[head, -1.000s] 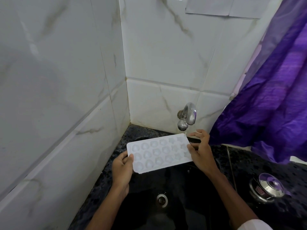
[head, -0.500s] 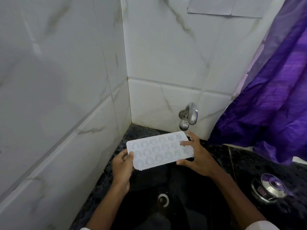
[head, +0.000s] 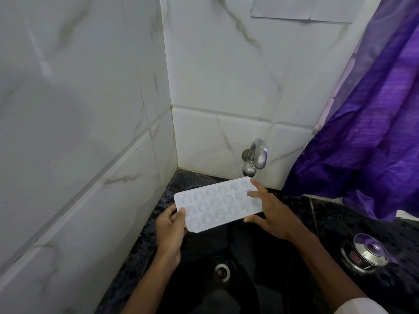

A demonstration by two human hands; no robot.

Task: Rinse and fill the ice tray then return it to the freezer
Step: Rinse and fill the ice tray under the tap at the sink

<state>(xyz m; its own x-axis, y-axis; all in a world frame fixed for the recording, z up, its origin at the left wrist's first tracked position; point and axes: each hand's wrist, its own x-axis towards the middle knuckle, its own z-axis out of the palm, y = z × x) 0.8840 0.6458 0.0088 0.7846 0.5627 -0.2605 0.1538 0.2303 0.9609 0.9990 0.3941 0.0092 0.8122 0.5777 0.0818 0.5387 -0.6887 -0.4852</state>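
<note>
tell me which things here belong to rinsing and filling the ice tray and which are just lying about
For the job: ice tray, gripped by the left hand with the right hand touching its other end; tap; black sink.
Lying about: steel lidded pot; purple curtain; paper sheet.

White ice tray [head: 216, 203], purple curtain [head: 371, 141]

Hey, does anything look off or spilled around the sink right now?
Nothing stands out. The ice tray looks intact, its far right corner under the tap, over the sink, with the left hand gripping one end and the right hand resting on the other.
</note>
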